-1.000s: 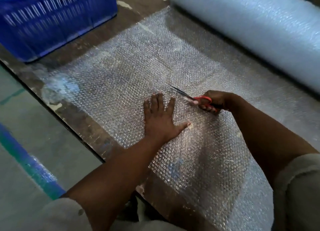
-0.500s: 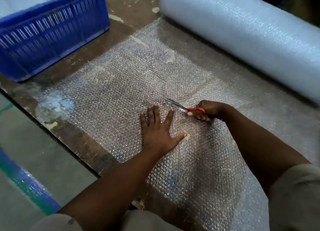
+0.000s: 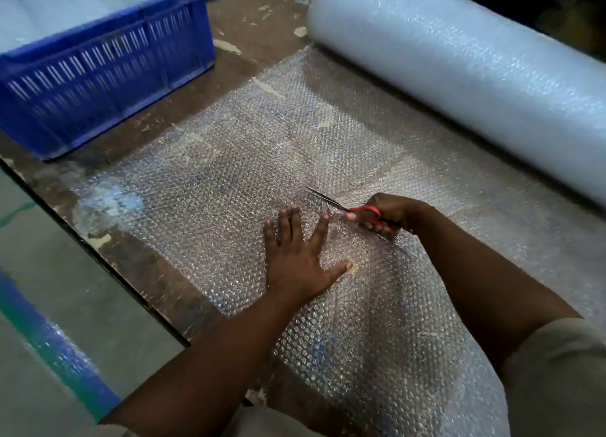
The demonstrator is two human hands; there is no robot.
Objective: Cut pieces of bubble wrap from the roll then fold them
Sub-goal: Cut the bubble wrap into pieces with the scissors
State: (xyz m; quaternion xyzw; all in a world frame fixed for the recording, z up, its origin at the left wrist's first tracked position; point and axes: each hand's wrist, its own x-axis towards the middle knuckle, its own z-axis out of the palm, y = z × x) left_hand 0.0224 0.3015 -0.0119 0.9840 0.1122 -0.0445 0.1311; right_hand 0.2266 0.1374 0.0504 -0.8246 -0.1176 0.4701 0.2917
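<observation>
Our left hand (image 3: 295,259) presses flat, fingers wide, on bumpy clear bubble wrap (image 3: 213,180); our right hand (image 3: 390,212) holds red scissors (image 3: 347,207).

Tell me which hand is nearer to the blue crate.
Left. The left hand lies flat on the bubble wrap sheet, on the side of the blue crate. The right hand, holding the scissors, is farther from it, toward the roll.

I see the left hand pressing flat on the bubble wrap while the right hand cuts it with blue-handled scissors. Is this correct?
Not quite: the head view shows the scissors have red handles, not blue. The rest holds: the left hand presses flat on the bubble wrap while the right hand cuts it.
</observation>
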